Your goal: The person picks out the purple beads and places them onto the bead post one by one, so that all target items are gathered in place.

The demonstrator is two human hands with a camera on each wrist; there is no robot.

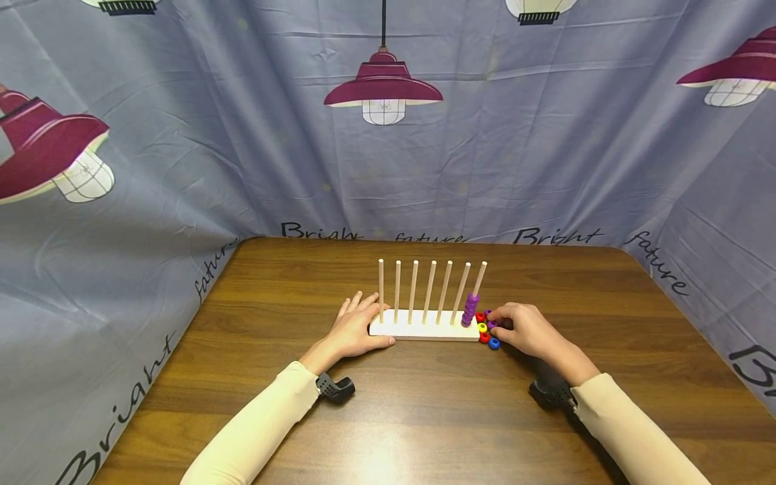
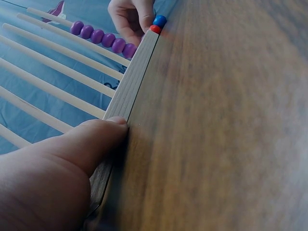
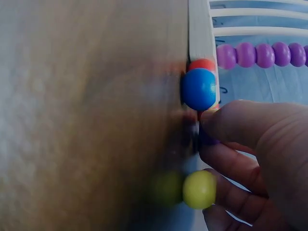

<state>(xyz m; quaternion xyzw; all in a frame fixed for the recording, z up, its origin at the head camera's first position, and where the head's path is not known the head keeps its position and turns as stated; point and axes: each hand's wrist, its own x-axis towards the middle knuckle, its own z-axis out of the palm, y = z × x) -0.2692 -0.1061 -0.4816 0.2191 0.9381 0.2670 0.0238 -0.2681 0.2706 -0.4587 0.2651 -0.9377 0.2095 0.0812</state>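
Observation:
A pale wooden peg board with a row of several upright pegs lies on the table. My left hand grips its left end, the thumb on the front edge and the other fingers spread behind. Purple beads are stacked on the rightmost peg. Beside the board's right end my right hand pinches a purple bead between thumb and index finger; the bead is partly hidden. Around it lie red, yellow and purple beads and a blue bead. Another yellow bead sits by the lower fingers.
The brown wooden table spreads out in front of the board. A grey-blue curtain printed with lamps and lettering hangs behind and at the sides. Each wrist carries a black camera mount.

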